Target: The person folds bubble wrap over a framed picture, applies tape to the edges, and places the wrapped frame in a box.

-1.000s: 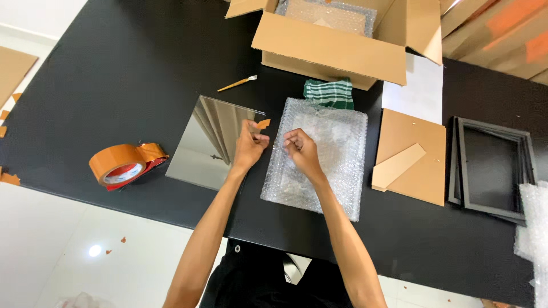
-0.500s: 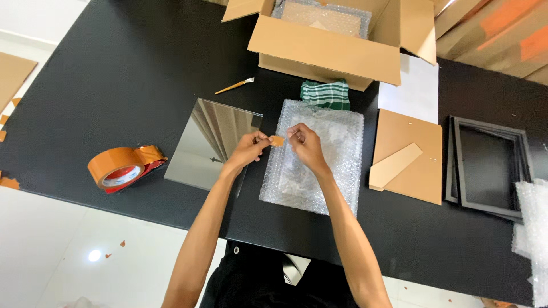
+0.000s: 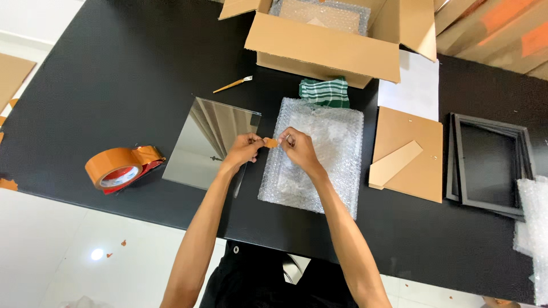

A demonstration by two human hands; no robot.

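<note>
The wide black desk [image 3: 103, 74] carries everything spread flat. At its far edge sits the open brown cardboard box [image 3: 331, 48], flaps up, a bubble-wrapped item already lying inside. Right of centre lies the flat bubble-wrapped rectangular bundle [image 3: 317, 154], close to the person so both arms reach it easily. Left of it, just beside, rests a bare rectangular glass pane [image 3: 211, 142], flat and mirroring the ceiling. To the right lie a brown backing board with its stand [image 3: 408, 154] and a stack of black picture frames [image 3: 491, 162]. The orange roll of packing tape in a red dispenser [image 3: 120, 168] waits near the left edge. Above the bundle's left edge, the left hand [image 3: 244, 149] and right hand [image 3: 298, 147] each pinch one end of a small orange strip of tape [image 3: 270, 142], both grips closed on it, keeping it taut between them.
</note>
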